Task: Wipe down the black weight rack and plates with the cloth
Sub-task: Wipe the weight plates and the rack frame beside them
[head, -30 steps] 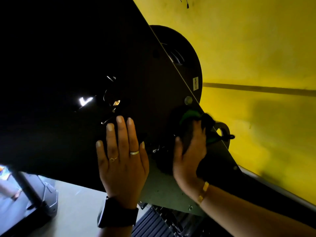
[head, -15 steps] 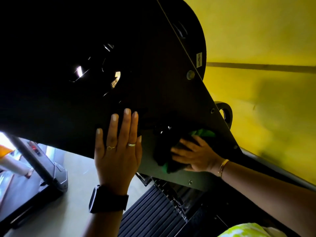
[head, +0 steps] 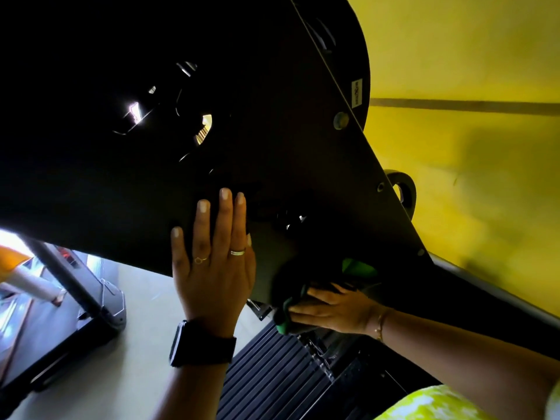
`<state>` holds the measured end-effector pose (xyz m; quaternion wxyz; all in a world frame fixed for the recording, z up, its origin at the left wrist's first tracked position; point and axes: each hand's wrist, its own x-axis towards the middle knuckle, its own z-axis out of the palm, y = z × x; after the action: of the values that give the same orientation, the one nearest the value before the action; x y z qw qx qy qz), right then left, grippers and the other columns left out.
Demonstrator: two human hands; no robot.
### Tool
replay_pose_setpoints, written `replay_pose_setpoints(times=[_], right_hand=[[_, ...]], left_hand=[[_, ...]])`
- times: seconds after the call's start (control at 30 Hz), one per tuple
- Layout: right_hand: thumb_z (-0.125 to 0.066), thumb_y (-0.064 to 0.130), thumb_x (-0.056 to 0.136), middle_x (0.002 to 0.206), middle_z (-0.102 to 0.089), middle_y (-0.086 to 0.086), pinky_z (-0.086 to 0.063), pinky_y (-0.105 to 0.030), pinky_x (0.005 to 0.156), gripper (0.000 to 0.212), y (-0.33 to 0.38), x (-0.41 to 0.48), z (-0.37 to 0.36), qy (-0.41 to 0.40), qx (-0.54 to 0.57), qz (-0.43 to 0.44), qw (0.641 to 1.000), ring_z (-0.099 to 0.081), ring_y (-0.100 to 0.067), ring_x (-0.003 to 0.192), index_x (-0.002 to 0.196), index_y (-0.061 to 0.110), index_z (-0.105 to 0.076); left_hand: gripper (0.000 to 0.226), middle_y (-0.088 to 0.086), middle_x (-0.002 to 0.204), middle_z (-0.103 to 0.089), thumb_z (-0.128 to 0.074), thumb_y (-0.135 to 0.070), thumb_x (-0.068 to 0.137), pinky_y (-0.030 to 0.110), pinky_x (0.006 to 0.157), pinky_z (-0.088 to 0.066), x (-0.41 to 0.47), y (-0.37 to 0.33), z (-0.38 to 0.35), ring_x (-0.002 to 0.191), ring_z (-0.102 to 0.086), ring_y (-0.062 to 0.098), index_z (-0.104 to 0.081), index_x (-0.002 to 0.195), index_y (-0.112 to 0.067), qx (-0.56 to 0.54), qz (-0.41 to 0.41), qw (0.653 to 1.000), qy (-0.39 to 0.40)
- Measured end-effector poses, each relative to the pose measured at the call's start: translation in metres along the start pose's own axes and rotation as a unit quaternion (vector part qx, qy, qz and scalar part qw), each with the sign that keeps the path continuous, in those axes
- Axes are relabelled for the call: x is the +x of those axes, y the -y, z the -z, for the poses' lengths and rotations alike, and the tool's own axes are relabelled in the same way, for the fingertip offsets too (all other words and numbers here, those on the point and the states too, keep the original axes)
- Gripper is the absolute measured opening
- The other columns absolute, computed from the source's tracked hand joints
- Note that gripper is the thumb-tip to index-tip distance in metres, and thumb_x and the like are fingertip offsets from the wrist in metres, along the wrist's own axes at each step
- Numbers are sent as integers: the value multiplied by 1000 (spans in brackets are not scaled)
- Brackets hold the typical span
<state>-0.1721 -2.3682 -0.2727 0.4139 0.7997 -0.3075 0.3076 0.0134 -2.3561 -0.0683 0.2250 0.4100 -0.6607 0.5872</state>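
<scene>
One matte black rack (head: 303, 131) takes the left hand (head: 215, 277) flat-fingered, the right hand (head: 336, 310) pressing bunched green-black cloth (head: 357, 266), fingers straight.

Two hands: left hand (head: 212, 274), right hand (head: 333, 307). Two rings (head: 237, 252) on the left, one watch (head: 201, 348) at that wrist, one bracelet (head: 378, 324) at the other. One cloth (head: 286, 283). One black rack (head: 257, 140). Two plates behind it: one big plate (head: 348, 40), one small plate (head: 404, 189). One label (head: 357, 92) on the big one. One round bolt (head: 341, 120).
</scene>
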Motion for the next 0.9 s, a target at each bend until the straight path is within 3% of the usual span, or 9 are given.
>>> replay_pose_setpoints(times=[0.17, 0.27, 0.37, 0.47, 0.53, 0.63, 0.73, 0.83, 0.9], right_hand=[[-83, 32, 66, 144, -32, 16, -44, -35, 99, 89, -46, -46, -2, 108, 6, 82, 991, -40, -15, 128, 139, 36, -33], [-74, 40, 61, 137, -38, 10, -25, -43, 112, 80, -73, -34, 3, 53, -2, -12, 999, -33, -23, 133, 133, 32, -39], [-62, 45, 78, 144, -36, 3, -5, -43, 120, 65, -87, -1, 12, -23, 7, -143, 989, -3, -22, 149, 136, 26, -40], [-54, 40, 83, 158, -18, 6, -2, -40, 119, 67, -88, 62, 32, -113, 94, -323, 935, 3, -15, 149, 143, 22, -30], [-44, 43, 85, 151, -27, 0, -4, -39, 117, 61, -87, 104, 45, -158, 140, -395, 894, 2, -13, 149, 141, 21, -32], [-24, 52, 95, 145, -35, -3, -10, -39, 115, 54, -71, 122, 44, -170, 93, -340, 920, -4, -18, 149, 139, 23, -36], [-41, 52, 92, 151, -27, -1, -5, -39, 119, 54, -52, 92, 25, -141, 58, -283, 947, -2, -21, 150, 137, 23, -35], [-52, 54, 79, 161, -10, 5, -1, -41, 120, 75, -39, 40, 9, -78, 32, -236, 968, 2, -22, 150, 145, 27, -26], [-59, 52, 75, 150, -30, 2, -3, -42, 121, 70, -35, 5, 3, -30, 22, -211, 977, -2, -23, 149, 136, 24, -38]], left_hand=[[60, 10, 157, -20, -38, -35, 102, 50, 118, 2, 12, -23, 6, 147, -6, 27, -18, 155, -14, -63, 56, 996, 22], [62, 11, 157, -21, -39, -35, 101, 48, 119, 1, 13, -26, 3, 145, -10, 26, -17, 155, -13, -63, 54, 996, 21], [62, 10, 156, -22, -41, -35, 101, 47, 119, 0, 12, -28, 0, 145, -11, 26, -19, 155, -12, -53, 51, 997, 17], [61, 10, 157, -21, -42, -33, 101, 48, 119, 1, 14, -33, -1, 149, -5, 26, -20, 155, -14, -48, 62, 997, 20], [58, 8, 158, -19, -37, -29, 102, 49, 119, 3, 17, -37, 1, 150, 5, 23, -19, 155, -15, -58, 78, 995, 22], [53, 8, 158, -17, -23, -25, 104, 47, 119, 7, 20, -41, 3, 149, 10, 19, -12, 156, -14, -101, 118, 988, 18], [57, 8, 158, -19, -33, -17, 101, 47, 119, 7, 18, -41, -2, 150, 7, 22, -14, 156, -13, -78, 91, 993, 2], [55, 8, 157, -23, -38, -22, 103, 45, 120, 2, 16, -43, -9, 150, 1, 23, -21, 155, -13, -60, 58, 996, -14], [55, 8, 157, -23, -38, -26, 103, 46, 120, 1, 17, -51, -10, 150, 3, 23, -22, 154, -13, -73, 63, 995, -10]])
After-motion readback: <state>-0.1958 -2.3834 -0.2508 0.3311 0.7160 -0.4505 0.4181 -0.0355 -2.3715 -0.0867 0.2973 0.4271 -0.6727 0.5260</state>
